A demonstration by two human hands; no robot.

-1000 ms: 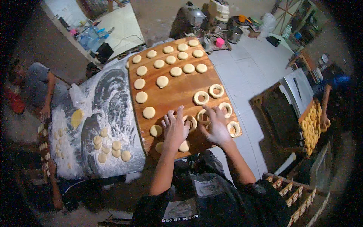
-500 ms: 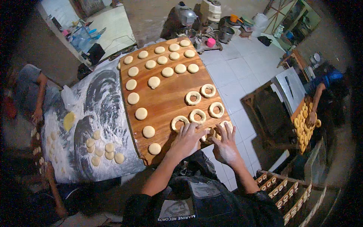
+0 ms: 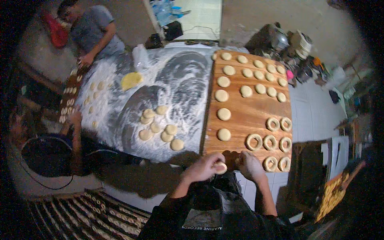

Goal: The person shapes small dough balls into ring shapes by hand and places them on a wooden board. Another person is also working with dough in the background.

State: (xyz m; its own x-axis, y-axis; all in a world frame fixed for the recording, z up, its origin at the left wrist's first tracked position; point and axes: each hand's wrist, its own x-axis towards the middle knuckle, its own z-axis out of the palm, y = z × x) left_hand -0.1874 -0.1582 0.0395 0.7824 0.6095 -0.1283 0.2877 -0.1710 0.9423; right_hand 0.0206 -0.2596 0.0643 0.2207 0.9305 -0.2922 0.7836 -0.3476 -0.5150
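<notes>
My left hand (image 3: 206, 167) is curled closed on a pale dough round (image 3: 220, 168) at the near edge of a wooden board (image 3: 252, 108). My right hand (image 3: 250, 164) is just right of it, fingers curled, with whatever is between them hard to make out. Flat dough rounds (image 3: 224, 114) stand in rows on the board's far part and left side. Several dough rings (image 3: 270, 136) lie at its near right, beside my right hand.
A floured tabletop (image 3: 188, 92) holds loose rounds (image 3: 171, 130) and a yellow piece (image 3: 131, 81). Co-workers (image 3: 96, 34) work at the left; a hand (image 3: 76, 117) touches another board. Racks (image 3: 100, 212) stand lower left, a tray (image 3: 332, 196) lower right, mixing equipment (image 3: 280, 40) behind.
My view has swung left. My hands have left the near-right rings for the board's front edge, and the nearest round from the left column is now in my left hand.
</notes>
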